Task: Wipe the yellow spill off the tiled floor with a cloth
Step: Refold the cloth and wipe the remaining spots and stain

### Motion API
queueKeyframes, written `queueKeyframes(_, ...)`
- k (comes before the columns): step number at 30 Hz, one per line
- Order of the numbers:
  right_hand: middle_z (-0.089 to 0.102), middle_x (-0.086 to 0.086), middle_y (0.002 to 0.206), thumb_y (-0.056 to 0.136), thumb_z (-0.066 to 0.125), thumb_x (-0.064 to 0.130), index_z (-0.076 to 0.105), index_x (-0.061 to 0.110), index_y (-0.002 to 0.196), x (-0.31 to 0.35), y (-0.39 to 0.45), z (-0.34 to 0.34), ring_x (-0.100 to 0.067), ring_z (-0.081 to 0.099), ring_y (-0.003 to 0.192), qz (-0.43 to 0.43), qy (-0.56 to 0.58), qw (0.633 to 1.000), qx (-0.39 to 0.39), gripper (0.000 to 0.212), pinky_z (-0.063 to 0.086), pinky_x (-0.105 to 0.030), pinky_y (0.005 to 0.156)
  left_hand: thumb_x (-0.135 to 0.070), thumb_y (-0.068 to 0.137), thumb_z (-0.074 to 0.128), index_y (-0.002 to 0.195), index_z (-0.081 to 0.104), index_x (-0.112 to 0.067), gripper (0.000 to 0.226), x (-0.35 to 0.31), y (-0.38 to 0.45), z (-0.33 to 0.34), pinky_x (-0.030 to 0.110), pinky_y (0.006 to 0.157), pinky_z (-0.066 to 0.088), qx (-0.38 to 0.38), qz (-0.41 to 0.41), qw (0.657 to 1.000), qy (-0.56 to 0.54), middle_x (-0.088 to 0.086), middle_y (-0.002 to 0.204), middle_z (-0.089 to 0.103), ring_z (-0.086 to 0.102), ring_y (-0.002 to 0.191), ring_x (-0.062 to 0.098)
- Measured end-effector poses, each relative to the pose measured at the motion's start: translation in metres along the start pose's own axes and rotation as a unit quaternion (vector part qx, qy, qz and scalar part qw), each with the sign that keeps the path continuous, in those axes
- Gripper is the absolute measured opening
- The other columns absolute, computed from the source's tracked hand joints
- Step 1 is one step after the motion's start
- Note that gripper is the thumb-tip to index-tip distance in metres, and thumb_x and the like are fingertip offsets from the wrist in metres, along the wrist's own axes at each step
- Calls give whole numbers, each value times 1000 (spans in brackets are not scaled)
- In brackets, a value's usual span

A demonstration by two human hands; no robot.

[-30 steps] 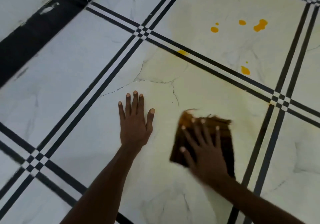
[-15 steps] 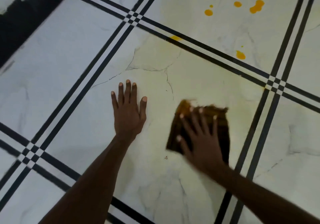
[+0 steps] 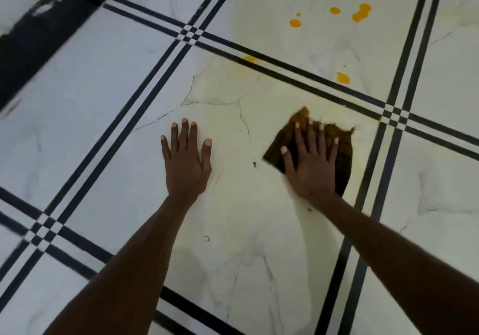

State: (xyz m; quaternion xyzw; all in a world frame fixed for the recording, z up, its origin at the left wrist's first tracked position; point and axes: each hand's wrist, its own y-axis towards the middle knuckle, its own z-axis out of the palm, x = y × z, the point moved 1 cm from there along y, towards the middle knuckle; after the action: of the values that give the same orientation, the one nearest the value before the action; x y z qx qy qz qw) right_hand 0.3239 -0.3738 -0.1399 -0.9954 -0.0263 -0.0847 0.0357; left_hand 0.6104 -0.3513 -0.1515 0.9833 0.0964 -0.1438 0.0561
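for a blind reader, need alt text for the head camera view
The right hand presses a brown cloth flat on a white tiled floor, the left hand spread bare beside it. Orange-yellow drops remain on the tile beyond the black lines.

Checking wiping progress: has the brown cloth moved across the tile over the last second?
Yes. The brown cloth under the right hand slid right, away from the tile crack and closer to the black double stripe.

Brown cloth [image 3: 344,150], yellow-orange spill [image 3: 361,12], white marbled black-striped floor [image 3: 103,80]
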Motion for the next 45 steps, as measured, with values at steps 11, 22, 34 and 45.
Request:
queueKeyframes(11,25,-15,171,110,33,30,40,18,158,-7,10,-23,-38,13,160,-129,147,979,51,50,13,-59,129,-43,109,36,146,51,-3,57,-92,11,-1,43,128,21,58,118,986,-106,17,161,41,19,158,31)
queueKeyframes(22,67,-10,119,99,66,22,66,15,130,-58,17,-85,-32,63,113,36,208,975,66,32,54,-49,97,-19,94,72,100,61,-15,14,-177,45,-25,28,79,54,138,59,944,-295,0,97,67,66,95,19)
queueKeyframes(34,68,-5,109,93,75,19,75,17,116,-68,1,-161,-24,66,98,-25,69,992,105,24,56,-39,89,5,85,69,101,82,-16,28,-167,63,-84,-4,87,36,97,177,938,-282,-3,104,77,63,99,7)
queueKeyframes(45,66,-8,114,103,59,30,67,16,119,-61,37,-111,-21,65,102,5,204,963,173,22,57,-39,92,10,77,66,95,79,-13,32,-147,83,-65,40,85,61,188,129,959,-169,4,93,77,71,89,18)
